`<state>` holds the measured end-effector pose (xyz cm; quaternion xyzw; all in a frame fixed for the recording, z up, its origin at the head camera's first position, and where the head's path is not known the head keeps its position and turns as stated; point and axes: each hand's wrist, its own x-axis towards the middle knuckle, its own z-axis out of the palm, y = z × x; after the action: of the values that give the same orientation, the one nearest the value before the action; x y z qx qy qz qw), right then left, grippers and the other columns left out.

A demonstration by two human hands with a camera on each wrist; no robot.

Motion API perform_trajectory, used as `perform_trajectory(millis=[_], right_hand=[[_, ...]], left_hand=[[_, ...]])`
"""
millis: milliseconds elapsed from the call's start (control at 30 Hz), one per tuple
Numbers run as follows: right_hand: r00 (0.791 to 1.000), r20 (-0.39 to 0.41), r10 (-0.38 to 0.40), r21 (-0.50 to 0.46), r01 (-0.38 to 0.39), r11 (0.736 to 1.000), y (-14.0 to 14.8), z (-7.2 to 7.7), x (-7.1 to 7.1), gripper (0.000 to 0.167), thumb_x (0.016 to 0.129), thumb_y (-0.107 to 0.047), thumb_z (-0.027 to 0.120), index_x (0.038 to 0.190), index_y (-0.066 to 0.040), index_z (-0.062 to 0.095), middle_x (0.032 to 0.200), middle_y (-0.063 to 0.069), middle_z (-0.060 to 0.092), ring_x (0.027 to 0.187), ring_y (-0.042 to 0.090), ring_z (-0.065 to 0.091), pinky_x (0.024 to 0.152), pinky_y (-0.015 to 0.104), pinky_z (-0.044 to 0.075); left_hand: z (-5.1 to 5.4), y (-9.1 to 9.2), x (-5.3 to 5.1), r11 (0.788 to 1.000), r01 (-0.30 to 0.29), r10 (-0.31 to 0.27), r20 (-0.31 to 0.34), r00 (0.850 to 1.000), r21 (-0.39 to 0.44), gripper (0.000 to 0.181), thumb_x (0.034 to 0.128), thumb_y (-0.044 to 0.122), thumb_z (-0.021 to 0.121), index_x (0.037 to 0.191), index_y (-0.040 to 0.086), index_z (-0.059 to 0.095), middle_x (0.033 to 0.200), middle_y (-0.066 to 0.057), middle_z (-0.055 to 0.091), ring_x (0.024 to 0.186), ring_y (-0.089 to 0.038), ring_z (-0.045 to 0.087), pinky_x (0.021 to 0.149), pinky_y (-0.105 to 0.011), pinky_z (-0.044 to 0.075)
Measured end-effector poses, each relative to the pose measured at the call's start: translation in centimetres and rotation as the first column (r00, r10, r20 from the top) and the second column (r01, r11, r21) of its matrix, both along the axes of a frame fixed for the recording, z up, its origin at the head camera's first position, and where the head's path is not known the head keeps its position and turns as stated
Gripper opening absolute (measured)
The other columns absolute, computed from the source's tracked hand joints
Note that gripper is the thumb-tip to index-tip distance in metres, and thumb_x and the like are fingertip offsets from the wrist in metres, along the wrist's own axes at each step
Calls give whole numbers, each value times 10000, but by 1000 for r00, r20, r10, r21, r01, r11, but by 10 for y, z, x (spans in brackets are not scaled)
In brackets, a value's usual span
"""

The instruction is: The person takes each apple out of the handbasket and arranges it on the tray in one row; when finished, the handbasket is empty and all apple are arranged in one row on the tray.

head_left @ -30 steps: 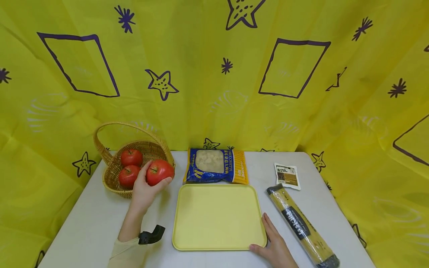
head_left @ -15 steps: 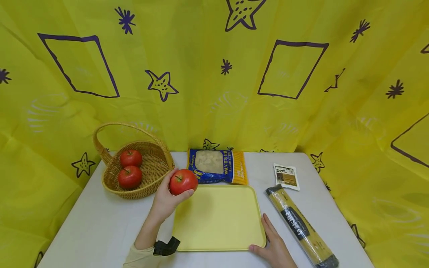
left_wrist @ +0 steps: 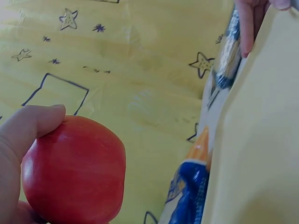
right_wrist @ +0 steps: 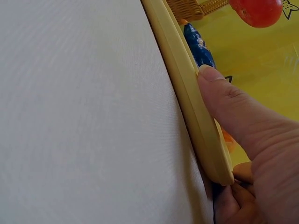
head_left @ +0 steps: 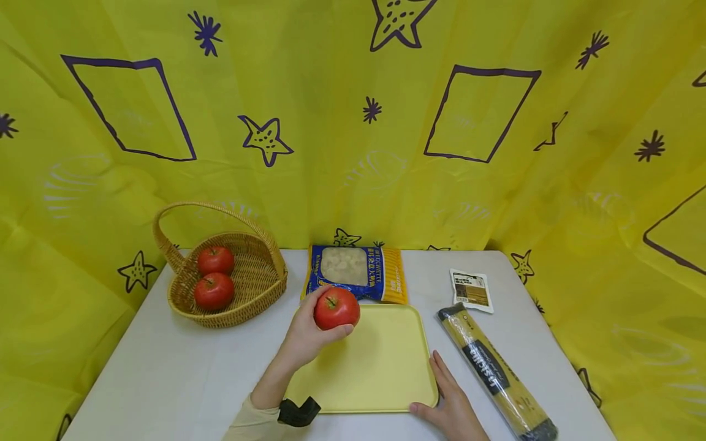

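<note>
My left hand [head_left: 305, 335] holds a red apple [head_left: 339, 309] above the back left of a pale yellow tray [head_left: 380, 373], thumb and fingers around its sides. In the left wrist view the same apple [left_wrist: 77, 170] fills the lower left, with a fingertip on its top. My right hand [head_left: 453, 409] grips the tray's near right corner. The right wrist view has the thumb [right_wrist: 224, 91] against the tray rim [right_wrist: 184, 98] and the other fingers bent by the corner, partly hidden. Two more red apples [head_left: 214, 291] lie in a wicker basket [head_left: 259, 300] at the left.
Behind the tray lies a blue and orange pasta bag [head_left: 380, 275]. A long pack of spaghetti [head_left: 491, 367] slants along the right side, with a small white packet [head_left: 472, 291] behind it. A yellow patterned cloth [head_left: 342, 184] hangs around the white table [head_left: 165, 380].
My left hand has carried the apple rightward from the basket's edge to over the tray. My right hand has stayed at the tray's corner.
</note>
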<state>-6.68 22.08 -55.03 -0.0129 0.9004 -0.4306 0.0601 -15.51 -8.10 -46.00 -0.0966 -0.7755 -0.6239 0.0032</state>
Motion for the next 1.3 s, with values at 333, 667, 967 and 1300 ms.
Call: perform_trajectory(millis=[333,667,967,1300], right_hand=[[999,39,-25,-7,25,1000,0,-1,-2,1155,661,-430,877,1501,60,254,1600,155,137,1417,388,174,1094,495,224],[1000,-2,-5,6,5,1000,0,0,-1,1112,681,-402,872,1486,81,277,1588,183,163,1409,399,198,1086,488,241],[999,50,-20,0,20,1000,0,-1,-3,1146,668,-435,873,1497,66,261,1594,172,148,1414,405,180,1088,515,240],[998,65,-16,1,16,1000,0,0,-3,1150,680,-457,860,1506,56,247,1599,162,141,1418,398,175,1092,520,233]], left_hand=[[-7,21,2,997,66,-66,6,998,-45,829,746,273,857,1430,89,427,1321,-110,505,1130,-300,528,887,-470,489],[-11,32,2,994,99,-99,9,995,-41,822,748,262,859,1424,76,431,1337,-111,487,1134,-300,523,897,-471,487],[-24,51,1,990,134,-134,9,991,-51,822,744,290,857,1409,51,438,1322,-108,491,1131,-297,524,889,-459,493],[-32,71,3,985,158,-156,23,987,-66,830,734,294,857,1412,58,439,1318,-84,497,1126,-280,524,900,-456,484]])
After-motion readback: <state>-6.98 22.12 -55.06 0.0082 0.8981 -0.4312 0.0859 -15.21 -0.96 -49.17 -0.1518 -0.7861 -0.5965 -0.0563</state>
